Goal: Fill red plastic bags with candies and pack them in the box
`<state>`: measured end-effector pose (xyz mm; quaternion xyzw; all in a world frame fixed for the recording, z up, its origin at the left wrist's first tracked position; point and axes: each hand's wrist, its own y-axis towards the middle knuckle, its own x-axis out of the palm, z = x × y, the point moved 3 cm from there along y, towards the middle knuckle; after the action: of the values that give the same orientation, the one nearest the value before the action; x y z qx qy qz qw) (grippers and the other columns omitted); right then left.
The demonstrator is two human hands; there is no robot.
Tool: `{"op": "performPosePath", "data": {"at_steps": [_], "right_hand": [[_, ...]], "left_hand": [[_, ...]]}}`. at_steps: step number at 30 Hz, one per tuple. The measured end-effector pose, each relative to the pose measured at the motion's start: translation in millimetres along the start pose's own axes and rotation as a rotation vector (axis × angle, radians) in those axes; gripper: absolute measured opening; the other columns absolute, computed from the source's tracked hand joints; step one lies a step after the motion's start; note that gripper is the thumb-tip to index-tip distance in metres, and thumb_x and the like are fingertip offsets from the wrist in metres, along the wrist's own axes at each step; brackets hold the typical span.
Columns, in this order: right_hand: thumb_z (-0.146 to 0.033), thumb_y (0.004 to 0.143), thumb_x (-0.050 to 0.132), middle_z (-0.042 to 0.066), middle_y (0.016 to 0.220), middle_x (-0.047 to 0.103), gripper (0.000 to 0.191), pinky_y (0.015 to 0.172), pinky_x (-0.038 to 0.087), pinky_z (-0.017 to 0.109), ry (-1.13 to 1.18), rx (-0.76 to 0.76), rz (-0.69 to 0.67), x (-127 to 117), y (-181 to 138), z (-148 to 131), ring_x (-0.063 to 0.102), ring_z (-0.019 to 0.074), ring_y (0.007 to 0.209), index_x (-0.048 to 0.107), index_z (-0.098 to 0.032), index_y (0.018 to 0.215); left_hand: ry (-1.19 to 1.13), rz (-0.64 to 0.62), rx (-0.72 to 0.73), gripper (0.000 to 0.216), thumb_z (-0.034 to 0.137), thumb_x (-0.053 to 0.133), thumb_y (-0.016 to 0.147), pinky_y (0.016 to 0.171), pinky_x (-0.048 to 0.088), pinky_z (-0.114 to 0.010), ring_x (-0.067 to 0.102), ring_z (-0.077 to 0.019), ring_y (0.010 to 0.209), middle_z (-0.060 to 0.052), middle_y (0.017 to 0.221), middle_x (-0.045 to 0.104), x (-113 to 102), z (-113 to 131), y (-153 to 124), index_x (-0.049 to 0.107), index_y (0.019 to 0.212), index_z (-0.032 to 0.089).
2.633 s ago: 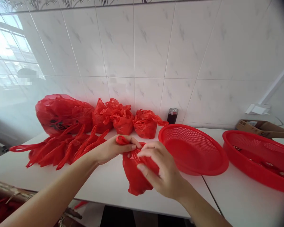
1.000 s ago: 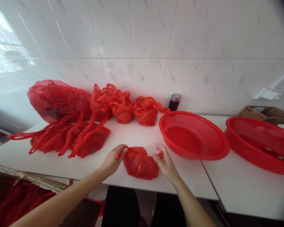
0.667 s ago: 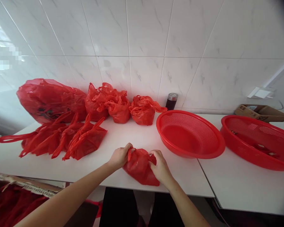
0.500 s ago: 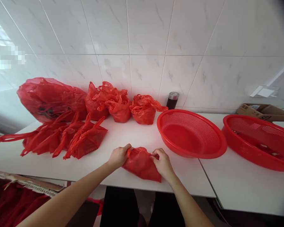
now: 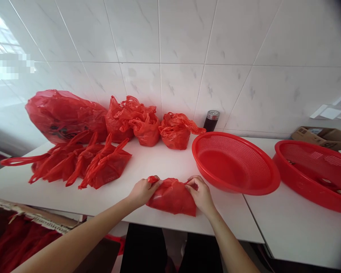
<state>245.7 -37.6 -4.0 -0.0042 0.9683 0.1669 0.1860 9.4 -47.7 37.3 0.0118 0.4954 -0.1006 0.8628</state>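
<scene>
A filled red plastic bag (image 5: 173,199) lies on the white table (image 5: 153,163) near its front edge. My left hand (image 5: 143,191) is closed on the bag's upper left corner, and a bit of red plastic pokes out above the fingers. At the upper right corner, my right hand (image 5: 200,192) pinches the plastic between thumb and fingers. What the bag contains is hidden. To the left, several filled red bags (image 5: 108,167) lie side by side with their handles toward the front.
Along the tiled wall stand a large red bag (image 5: 65,117), several knotted red bags (image 5: 174,132) and a dark flask (image 5: 211,120). Right of me are a red colander (image 5: 230,167), a second red basket (image 5: 298,189) and a cardboard box (image 5: 309,136). Another box (image 5: 42,222) holds red plastic lower left.
My left hand has shifted its grip, its thumb now lying along the bag's top edge. The bag's top looks more drawn together. The view has turned slightly left.
</scene>
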Motion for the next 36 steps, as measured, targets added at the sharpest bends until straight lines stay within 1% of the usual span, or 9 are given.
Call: {"op": "performPosePath", "data": {"at_steps": [2, 4, 7, 11, 17, 21, 24, 29, 36], "right_hand": [[-0.026, 0.083, 0.057, 0.005, 0.094, 0.057, 0.01, 0.078, 0.046, 0.032, 0.01, -0.038, 0.014, 1, 0, -4, 0.057, 0.0185, 0.088, 0.057, -0.021, 0.073], [-0.025, 0.084, 0.057, 0.005, 0.096, 0.057, 0.012, 0.079, 0.045, 0.032, -0.001, -0.059, 0.027, 5, 0, -6, 0.057, 0.0188, 0.09, 0.057, -0.021, 0.073], [-0.024, 0.083, 0.057, 0.006, 0.1, 0.058, 0.013, 0.082, 0.045, 0.032, -0.028, -0.072, -0.004, 14, -2, -4, 0.057, 0.0195, 0.095, 0.056, -0.021, 0.071], [-0.024, 0.084, 0.057, 0.006, 0.104, 0.058, 0.014, 0.085, 0.045, 0.032, -0.029, -0.07, -0.062, 22, -4, 4, 0.057, 0.0197, 0.098, 0.054, -0.022, 0.07], [-0.029, 0.085, 0.056, 0.005, 0.1, 0.061, 0.017, 0.085, 0.045, 0.033, 0.016, 0.005, -0.099, 27, 0, 17, 0.058, 0.0195, 0.094, 0.055, -0.021, 0.07], [-0.03, 0.086, 0.053, 0.005, 0.09, 0.062, 0.016, 0.078, 0.047, 0.033, -0.043, 0.014, -0.048, 29, 9, 23, 0.058, 0.0189, 0.084, 0.054, -0.021, 0.072], [-0.029, 0.086, 0.051, 0.004, 0.084, 0.059, 0.015, 0.072, 0.047, 0.032, -0.112, -0.008, -0.025, 32, 18, 24, 0.056, 0.018, 0.076, 0.052, -0.022, 0.073], [-0.025, 0.086, 0.047, 0.003, 0.085, 0.053, 0.013, 0.07, 0.047, 0.032, -0.163, -0.07, -0.04, 39, 26, 24, 0.053, 0.0173, 0.074, 0.048, -0.022, 0.074], [-0.019, 0.088, 0.041, 0.006, 0.089, 0.05, 0.016, 0.072, 0.046, 0.036, -0.244, -0.13, -0.026, 46, 19, 25, 0.05, 0.021, 0.082, 0.055, -0.022, 0.081]], "left_hand": [[-0.008, -0.027, 0.036, 0.034, 0.049, 0.04, 0.09, 0.068, 0.041, -0.027, 0.062, -0.0189, 0.076, -0.001, 0.083, 0.068, -4, 2, -6, 0.063, 0.099, 0.026], [0.0, -0.047, 0.057, 0.023, 0.041, 0.048, 0.086, 0.066, 0.041, -0.026, 0.06, -0.018, 0.074, 0.0, 0.08, 0.067, -6, 0, -10, 0.063, 0.09, 0.024], [0.016, -0.054, 0.058, 0.021, 0.03, 0.044, 0.085, 0.062, 0.038, -0.024, 0.056, -0.0146, 0.067, 0.002, 0.07, 0.062, -7, -8, -15, 0.057, 0.07, 0.022], [0.04, -0.057, -0.004, 0.027, 0.03, 0.038, 0.088, 0.056, 0.035, -0.024, 0.052, -0.0136, 0.06, 0.003, 0.064, 0.058, -3, -23, -21, 0.053, 0.066, 0.022], [0.15, -0.091, -0.123, 0.026, 0.028, 0.037, 0.087, 0.054, 0.035, -0.026, 0.059, -0.0176, 0.061, 0.0, 0.068, 0.065, 1, -40, -20, 0.059, 0.072, 0.024], [0.261, -0.064, -0.145, 0.03, 0.027, 0.035, 0.091, 0.064, 0.043, -0.031, 0.064, -0.0224, 0.078, -0.005, 0.086, 0.07, 4, -46, -7, 0.064, 0.083, 0.024], [0.348, -0.038, -0.162, 0.031, 0.031, 0.037, 0.095, 0.073, 0.047, -0.037, 0.064, -0.0221, 0.086, -0.009, 0.096, 0.069, 8, -50, 5, 0.065, 0.093, 0.018], [0.479, -0.031, -0.127, 0.023, 0.034, 0.053, 0.092, 0.077, 0.051, -0.037, 0.062, -0.0181, 0.089, -0.006, 0.099, 0.065, 15, -51, 13, 0.063, 0.096, 0.014], [0.572, 0.018, -0.068, 0.021, 0.024, 0.045, 0.095, 0.075, 0.05, -0.037, 0.06, -0.0204, 0.092, -0.007, 0.1, 0.063, 19, -47, 9, 0.061, 0.105, 0.015]]}}
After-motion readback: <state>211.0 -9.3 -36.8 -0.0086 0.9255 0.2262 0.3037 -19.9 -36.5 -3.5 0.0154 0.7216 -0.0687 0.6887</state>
